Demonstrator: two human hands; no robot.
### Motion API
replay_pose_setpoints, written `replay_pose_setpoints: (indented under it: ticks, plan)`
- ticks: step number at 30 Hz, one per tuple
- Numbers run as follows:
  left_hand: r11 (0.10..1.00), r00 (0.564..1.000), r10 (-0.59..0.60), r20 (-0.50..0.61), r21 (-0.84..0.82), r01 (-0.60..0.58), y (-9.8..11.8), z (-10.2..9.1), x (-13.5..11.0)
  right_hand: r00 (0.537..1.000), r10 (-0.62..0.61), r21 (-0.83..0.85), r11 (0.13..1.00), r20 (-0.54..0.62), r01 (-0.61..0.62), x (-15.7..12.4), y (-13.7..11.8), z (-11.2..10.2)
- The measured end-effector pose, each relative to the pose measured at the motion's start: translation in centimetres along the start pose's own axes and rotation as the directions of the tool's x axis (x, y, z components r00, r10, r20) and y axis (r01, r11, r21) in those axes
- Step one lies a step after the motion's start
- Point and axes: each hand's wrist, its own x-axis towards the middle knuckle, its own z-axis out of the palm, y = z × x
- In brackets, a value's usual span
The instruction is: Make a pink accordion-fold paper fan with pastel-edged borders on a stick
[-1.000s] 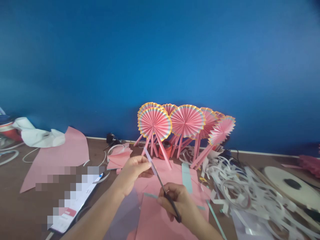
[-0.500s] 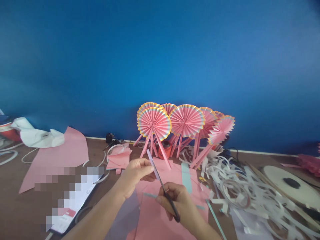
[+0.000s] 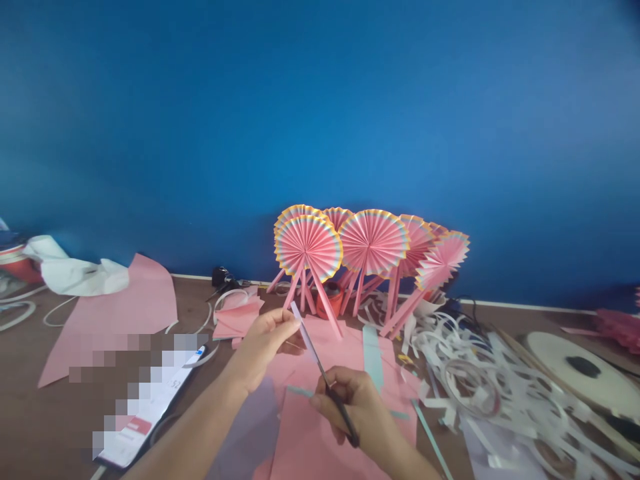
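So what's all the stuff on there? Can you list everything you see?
Wall: one, blue, behind everything
Table: one, brown, below
Paper fans: at least six, pink with yellow edges, near the wall
Pots: two, red, behind the fans' sticks and far left
Pink paper: several pieces, pink, middle and left
Purple sheet: one, purple, front middle
Crumpled paper: white, left
Phone: one, bright screen, front left
Paper curls: many, white, right
Disc: one, white, black centre, far right
Thin strip: one, purple, in the left hand
Scissors: one pair, black handles, in the right hand
Small dark bits: too small to tell
Left hand: one, middle
Right hand: one, front middle
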Motion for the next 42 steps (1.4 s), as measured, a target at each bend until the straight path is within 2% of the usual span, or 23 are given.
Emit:
replay_pose_setpoints:
  ticks: [8, 19, 26, 42]
  plan:
    - [1.0, 0.999, -0.011, 0.044, -0.008, 0.011, -0.4, 0.6, -0.3, 1.0, -0.009, 0.052, 0.999, -0.012, 0.01, 0.0, 0.0, 0.1]
    - [0.999, 0.999, -0.008, 0.034, -0.04, 0.01, -0.6, 0.7, -0.3, 0.998, 0.019, 0.06, 0.998, -0.057, -0.016, -0.2, -0.5, 0.5]
    - [1.0, 0.995, -0.016, 0.097, -0.022, 0.019, -1.1, 0.7, -0.3, 0.999, -0.003, 0.063, 0.998, -0.044, 0.006, 0.0, -0.2, 0.4]
    - [0.997, 0.991, -0.067, 0.112, 0.037, 0.063, -1.7, 1.1, -0.2, 0.999, -0.003, 0.036, 0.999, -0.045, 0.005, 0.1, 0.0, 0.4]
